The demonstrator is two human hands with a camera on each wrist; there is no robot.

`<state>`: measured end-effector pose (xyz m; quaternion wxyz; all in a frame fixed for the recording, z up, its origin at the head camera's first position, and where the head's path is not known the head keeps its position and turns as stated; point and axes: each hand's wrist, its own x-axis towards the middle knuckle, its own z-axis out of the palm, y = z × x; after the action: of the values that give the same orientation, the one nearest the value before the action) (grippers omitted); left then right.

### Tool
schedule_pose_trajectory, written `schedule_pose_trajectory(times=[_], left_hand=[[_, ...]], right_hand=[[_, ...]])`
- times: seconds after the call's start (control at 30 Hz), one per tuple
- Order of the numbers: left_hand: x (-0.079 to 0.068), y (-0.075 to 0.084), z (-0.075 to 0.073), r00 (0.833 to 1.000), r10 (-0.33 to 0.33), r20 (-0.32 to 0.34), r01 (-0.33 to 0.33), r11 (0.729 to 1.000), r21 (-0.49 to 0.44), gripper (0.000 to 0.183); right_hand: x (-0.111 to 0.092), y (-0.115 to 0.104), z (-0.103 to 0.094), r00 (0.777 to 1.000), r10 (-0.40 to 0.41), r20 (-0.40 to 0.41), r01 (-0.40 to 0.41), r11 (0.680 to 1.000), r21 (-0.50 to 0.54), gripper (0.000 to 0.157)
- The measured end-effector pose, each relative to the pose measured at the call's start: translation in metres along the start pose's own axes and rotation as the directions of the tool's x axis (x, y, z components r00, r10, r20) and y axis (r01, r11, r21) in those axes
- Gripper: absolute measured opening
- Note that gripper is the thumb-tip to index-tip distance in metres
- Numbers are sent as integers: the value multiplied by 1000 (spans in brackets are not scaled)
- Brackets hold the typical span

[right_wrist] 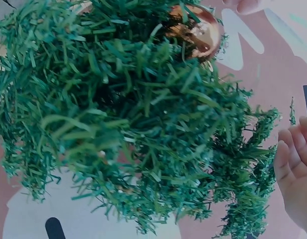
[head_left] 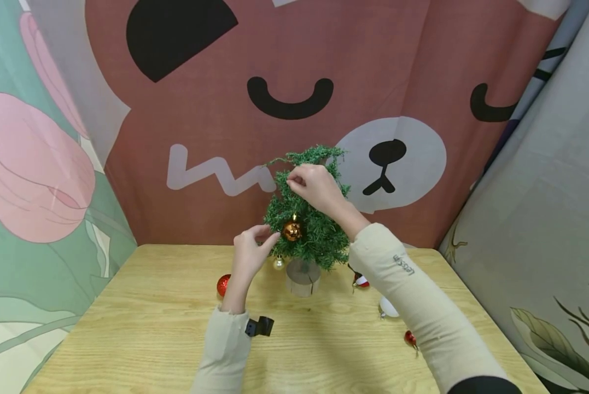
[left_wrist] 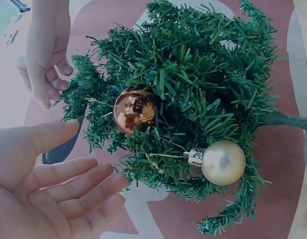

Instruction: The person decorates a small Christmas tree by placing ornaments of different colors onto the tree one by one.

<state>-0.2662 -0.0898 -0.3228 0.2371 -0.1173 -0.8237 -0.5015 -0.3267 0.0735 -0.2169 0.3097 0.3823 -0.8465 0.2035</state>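
A small artificial Christmas tree [head_left: 319, 230] stands upright on the table. A shiny copper bauble [head_left: 292, 230] hangs on its front, and a smaller pearl-gold bauble [left_wrist: 223, 163] hangs lower on the left. My left hand [head_left: 256, 246] is beside the tree's left side near the copper bauble; the left wrist view shows its fingers loosely extended and its palm holding nothing. High on the tree, my right hand [head_left: 316, 186] has bent fingers close together at the upper branches. Whether those fingers pinch a twig or only touch it cannot be made out.
A red glittery bauble [head_left: 223, 285] lies left of the tree, partly behind the left wrist. At the right are a red-and-white ornament [head_left: 361, 281], a white bauble [head_left: 389, 307] and a small red ornament [head_left: 410, 338]. A printed curtain [head_left: 215, 219] hangs behind the wooden table [head_left: 151, 323].
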Motion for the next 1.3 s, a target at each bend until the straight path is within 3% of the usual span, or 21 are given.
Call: schedule_pose_trajectory(times=[0.6, 1.0, 1.3], left_hand=[[-13, -2, -4, 1000, -18, -14, 17, 999, -33, 30], [-25, -8, -10, 999, -25, -43, 22, 998, -62, 28], [-33, -10, -16, 998, -26, -53, 23, 998, -58, 24]], right_hand=[[23, 4, -19, 991, -40, -128, 33, 998, -58, 11], [36, 8, -25, 998, 48, -45, -50, 998, -49, 14], [42, 12, -26, 987, 135, 90, -131, 990, -51, 16]])
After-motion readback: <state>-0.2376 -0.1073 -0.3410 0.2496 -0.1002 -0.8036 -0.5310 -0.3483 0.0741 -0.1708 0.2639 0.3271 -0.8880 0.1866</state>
